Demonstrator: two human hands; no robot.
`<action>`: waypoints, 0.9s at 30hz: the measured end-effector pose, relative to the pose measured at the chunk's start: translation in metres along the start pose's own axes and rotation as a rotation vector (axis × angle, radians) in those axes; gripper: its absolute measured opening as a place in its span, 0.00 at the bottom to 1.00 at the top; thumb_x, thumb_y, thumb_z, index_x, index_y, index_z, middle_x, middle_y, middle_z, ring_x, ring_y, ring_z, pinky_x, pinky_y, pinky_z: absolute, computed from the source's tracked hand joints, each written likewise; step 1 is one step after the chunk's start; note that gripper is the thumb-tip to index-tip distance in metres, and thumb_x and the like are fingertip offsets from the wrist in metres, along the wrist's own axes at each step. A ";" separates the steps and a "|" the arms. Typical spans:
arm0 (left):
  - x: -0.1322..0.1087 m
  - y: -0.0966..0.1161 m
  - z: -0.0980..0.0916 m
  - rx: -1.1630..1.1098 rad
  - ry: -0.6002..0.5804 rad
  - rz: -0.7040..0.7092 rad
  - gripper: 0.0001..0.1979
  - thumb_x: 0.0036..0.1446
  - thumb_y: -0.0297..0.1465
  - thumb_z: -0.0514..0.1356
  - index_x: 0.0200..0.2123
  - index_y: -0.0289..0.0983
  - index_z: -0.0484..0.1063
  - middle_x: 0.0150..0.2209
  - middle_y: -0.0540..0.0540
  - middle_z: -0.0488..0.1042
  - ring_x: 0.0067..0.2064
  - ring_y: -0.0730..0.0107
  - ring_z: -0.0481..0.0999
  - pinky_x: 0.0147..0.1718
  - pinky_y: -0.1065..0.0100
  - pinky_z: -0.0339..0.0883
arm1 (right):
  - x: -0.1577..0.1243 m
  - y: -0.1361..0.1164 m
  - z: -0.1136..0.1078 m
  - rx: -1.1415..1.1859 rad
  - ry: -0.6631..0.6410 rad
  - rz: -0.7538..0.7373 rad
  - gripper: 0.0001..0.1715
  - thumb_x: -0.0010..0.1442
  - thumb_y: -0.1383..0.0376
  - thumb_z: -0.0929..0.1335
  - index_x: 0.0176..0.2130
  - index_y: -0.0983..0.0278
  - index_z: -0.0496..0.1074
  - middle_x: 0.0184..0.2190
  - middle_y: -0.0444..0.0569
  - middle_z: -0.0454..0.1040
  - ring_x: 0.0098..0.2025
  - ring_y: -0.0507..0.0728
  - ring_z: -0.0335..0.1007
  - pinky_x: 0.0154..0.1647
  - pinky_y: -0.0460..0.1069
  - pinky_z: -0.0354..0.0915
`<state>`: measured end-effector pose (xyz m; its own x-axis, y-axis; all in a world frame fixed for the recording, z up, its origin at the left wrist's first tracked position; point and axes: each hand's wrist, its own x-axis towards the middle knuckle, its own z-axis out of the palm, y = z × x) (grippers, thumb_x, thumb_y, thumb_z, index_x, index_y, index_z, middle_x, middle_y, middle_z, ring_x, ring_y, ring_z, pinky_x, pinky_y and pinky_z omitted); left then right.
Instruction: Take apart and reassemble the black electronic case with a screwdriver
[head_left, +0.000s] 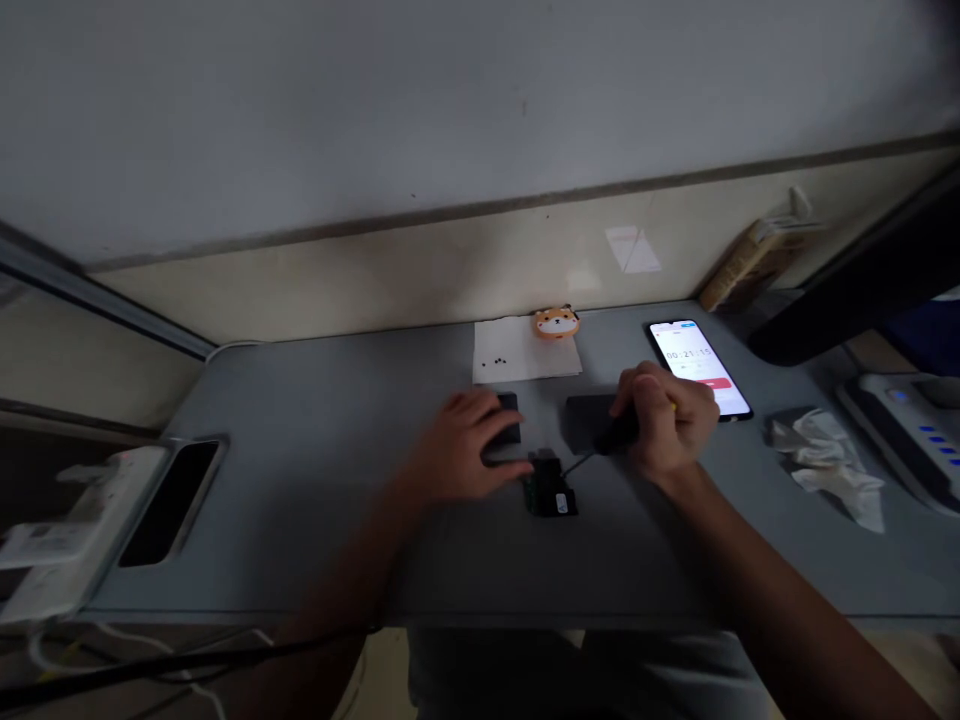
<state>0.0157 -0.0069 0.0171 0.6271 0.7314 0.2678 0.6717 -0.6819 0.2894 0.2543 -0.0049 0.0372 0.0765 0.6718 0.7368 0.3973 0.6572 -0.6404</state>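
My right hand (667, 415) is wrapped round the dark handle of a screwdriver (616, 436). The thin shaft slants down to the left, its tip at a small black part with a green circuit board (551, 490) and a white label. My left hand (469, 450) has its fingers apart, the thumb tip at the upper left edge of that part. Beside the left fingers lies a dark flat piece (511, 418), partly covered by them. Another dark flat piece (585, 420) rests next to the screwdriver, partly hidden by my right hand.
White paper (502, 345) holds several tiny dark screws (499, 361) and an orange animal-faced case (556, 322). A phone showing a timer (694, 350), crumpled tissue (821, 455) and a grey device (911, 430) are on the right. Another phone (172, 505) lies left.
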 end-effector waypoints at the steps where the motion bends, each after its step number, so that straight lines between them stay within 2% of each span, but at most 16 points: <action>1: 0.000 0.009 0.004 -0.020 -0.052 0.045 0.28 0.57 0.54 0.64 0.51 0.40 0.76 0.43 0.42 0.76 0.45 0.55 0.74 0.49 0.55 0.66 | 0.001 -0.001 0.000 -0.024 -0.031 -0.030 0.28 0.70 0.62 0.60 0.18 0.61 0.64 0.14 0.42 0.63 0.16 0.49 0.58 0.19 0.47 0.51; 3: -0.001 0.023 0.012 -0.044 -0.100 0.102 0.34 0.55 0.58 0.64 0.53 0.39 0.75 0.44 0.41 0.75 0.46 0.54 0.73 0.49 0.55 0.64 | 0.002 -0.003 -0.001 -0.072 -0.087 -0.081 0.27 0.69 0.64 0.59 0.19 0.61 0.63 0.13 0.41 0.62 0.15 0.49 0.57 0.18 0.47 0.51; 6: -0.003 0.032 0.018 -0.050 -0.098 0.152 0.31 0.58 0.57 0.61 0.51 0.38 0.76 0.44 0.40 0.76 0.46 0.54 0.72 0.50 0.55 0.62 | 0.003 -0.006 -0.003 -0.102 -0.138 -0.134 0.24 0.67 0.67 0.60 0.19 0.61 0.61 0.13 0.41 0.60 0.16 0.49 0.56 0.19 0.47 0.51; 12: -0.002 0.034 0.015 -0.027 -0.041 0.194 0.27 0.63 0.54 0.58 0.48 0.36 0.76 0.43 0.41 0.78 0.45 0.56 0.73 0.48 0.57 0.61 | 0.001 -0.013 -0.003 -0.039 -0.131 -0.202 0.21 0.64 0.70 0.60 0.20 0.60 0.60 0.14 0.40 0.59 0.16 0.50 0.55 0.20 0.48 0.52; 16: -0.001 0.034 0.014 -0.029 -0.056 0.185 0.26 0.62 0.53 0.59 0.48 0.37 0.76 0.43 0.41 0.78 0.45 0.56 0.74 0.48 0.57 0.61 | -0.001 -0.013 -0.002 0.033 -0.089 -0.249 0.19 0.63 0.71 0.61 0.22 0.60 0.62 0.14 0.40 0.58 0.16 0.51 0.53 0.20 0.49 0.51; 20: -0.002 0.031 0.014 -0.047 -0.102 0.150 0.26 0.62 0.54 0.60 0.50 0.39 0.76 0.44 0.42 0.78 0.46 0.55 0.74 0.50 0.56 0.60 | -0.003 -0.010 -0.006 0.043 -0.070 -0.234 0.20 0.65 0.70 0.61 0.22 0.60 0.63 0.15 0.41 0.59 0.16 0.51 0.55 0.21 0.49 0.52; 23: -0.002 0.030 0.014 -0.089 -0.100 0.121 0.30 0.60 0.58 0.59 0.51 0.39 0.75 0.45 0.41 0.78 0.47 0.55 0.73 0.50 0.55 0.60 | -0.001 -0.009 -0.007 0.112 0.030 -0.133 0.21 0.65 0.70 0.61 0.21 0.61 0.65 0.16 0.42 0.61 0.17 0.51 0.57 0.20 0.49 0.52; 25: -0.001 0.032 0.015 -0.134 -0.059 0.104 0.31 0.60 0.58 0.58 0.51 0.38 0.76 0.45 0.40 0.77 0.46 0.56 0.73 0.49 0.56 0.61 | 0.001 -0.010 -0.004 0.215 0.183 -0.027 0.21 0.64 0.70 0.62 0.20 0.61 0.66 0.15 0.42 0.61 0.16 0.51 0.56 0.18 0.49 0.49; 27: 0.000 0.035 0.015 -0.177 0.001 0.100 0.28 0.62 0.56 0.59 0.49 0.38 0.77 0.44 0.41 0.78 0.44 0.59 0.74 0.48 0.58 0.60 | 0.005 -0.012 0.001 0.326 0.330 0.063 0.21 0.61 0.70 0.63 0.18 0.61 0.65 0.13 0.41 0.59 0.14 0.50 0.53 0.17 0.49 0.47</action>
<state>0.0450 -0.0301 0.0136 0.6866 0.6604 0.3043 0.5264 -0.7401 0.4184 0.2487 -0.0094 0.0485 0.3990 0.6038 0.6901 0.0785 0.7274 -0.6817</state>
